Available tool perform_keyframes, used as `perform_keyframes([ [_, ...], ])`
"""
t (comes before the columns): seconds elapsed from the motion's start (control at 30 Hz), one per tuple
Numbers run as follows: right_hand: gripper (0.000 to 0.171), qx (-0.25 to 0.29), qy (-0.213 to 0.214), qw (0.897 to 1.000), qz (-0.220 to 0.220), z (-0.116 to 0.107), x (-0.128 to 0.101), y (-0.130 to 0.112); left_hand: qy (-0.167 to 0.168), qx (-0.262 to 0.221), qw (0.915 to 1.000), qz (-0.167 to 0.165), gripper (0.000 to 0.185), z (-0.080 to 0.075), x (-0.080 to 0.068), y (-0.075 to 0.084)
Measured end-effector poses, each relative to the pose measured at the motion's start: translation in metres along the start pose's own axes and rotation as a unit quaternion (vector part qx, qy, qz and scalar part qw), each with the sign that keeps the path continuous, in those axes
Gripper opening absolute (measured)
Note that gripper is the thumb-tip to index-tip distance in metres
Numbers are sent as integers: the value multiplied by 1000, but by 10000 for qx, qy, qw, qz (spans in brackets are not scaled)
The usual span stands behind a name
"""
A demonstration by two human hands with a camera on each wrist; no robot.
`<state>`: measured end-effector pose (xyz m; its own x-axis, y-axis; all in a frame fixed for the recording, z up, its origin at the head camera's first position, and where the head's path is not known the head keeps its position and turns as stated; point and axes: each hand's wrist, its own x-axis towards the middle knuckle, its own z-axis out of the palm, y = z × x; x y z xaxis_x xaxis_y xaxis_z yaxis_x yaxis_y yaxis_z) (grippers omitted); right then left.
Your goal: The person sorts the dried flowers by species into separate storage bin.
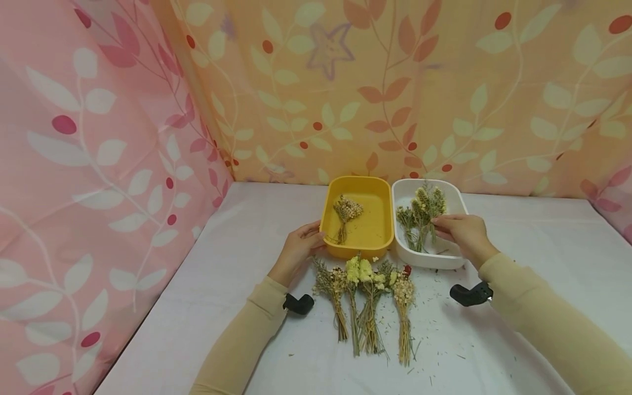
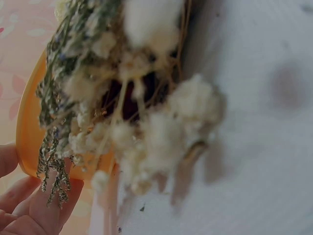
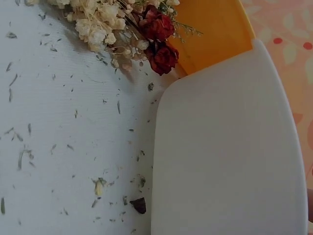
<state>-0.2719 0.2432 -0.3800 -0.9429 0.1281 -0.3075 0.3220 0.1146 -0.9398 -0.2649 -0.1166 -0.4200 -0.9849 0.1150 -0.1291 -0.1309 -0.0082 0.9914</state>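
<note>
My right hand (image 1: 461, 233) reaches over the right side of the white box (image 1: 429, 263), its fingertips pinching a sprig of greenish dried flowers (image 1: 436, 203). Other dried bunches (image 1: 417, 216) with pale yellow heads lie beside it in that box. My left hand (image 1: 298, 247) touches the front left corner of the yellow box (image 1: 375, 219) from outside, fingers fairly straight; the left wrist view shows these fingers (image 2: 46, 203) against its wall. Inside the yellow box lies one small bunch of cream dried flowers (image 1: 348, 209). The right wrist view hides the sprig behind the white wall.
In front of the boxes lie several dried bunches: a cream one (image 1: 339, 282), yellow ones (image 1: 362, 271), and one with cream and red heads (image 1: 404, 293). Plant crumbs (image 3: 100, 186) litter the white cloth. A patterned curtain (image 1: 345, 109) stands behind the boxes.
</note>
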Motion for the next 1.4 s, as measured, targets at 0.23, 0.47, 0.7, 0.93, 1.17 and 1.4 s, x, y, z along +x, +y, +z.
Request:
perform_keyframes([
  [0.23, 8, 294, 47, 9996, 32, 4, 3, 4, -17, -9, 10000, -14, 48, 0, 0, 0],
  [0.47, 40, -158, 150, 9994, -250, 7, 6, 7, -35, 27, 10000, -13, 49, -1, 1, 1],
  [0.7, 47, -449, 262, 9978, -413, 9, 7, 9, -33, -31, 10000, -16, 49, 0, 0, 3],
  [0.93, 47, -893, 466, 9935, -537, 8, 7, 10, -14, -17, 10000, -10, 48, 0, 1, 0],
  [1.17, 46, -1529, 592, 9841, -688, 0, -1, 5, 13, 10, 10000, -58, 48, 0, 1, -1],
  [1.4, 53, -1178, 185, 9890, -877, -1, -20, 0, 38, -11, 10000, -59, 48, 0, 1, -1],
])
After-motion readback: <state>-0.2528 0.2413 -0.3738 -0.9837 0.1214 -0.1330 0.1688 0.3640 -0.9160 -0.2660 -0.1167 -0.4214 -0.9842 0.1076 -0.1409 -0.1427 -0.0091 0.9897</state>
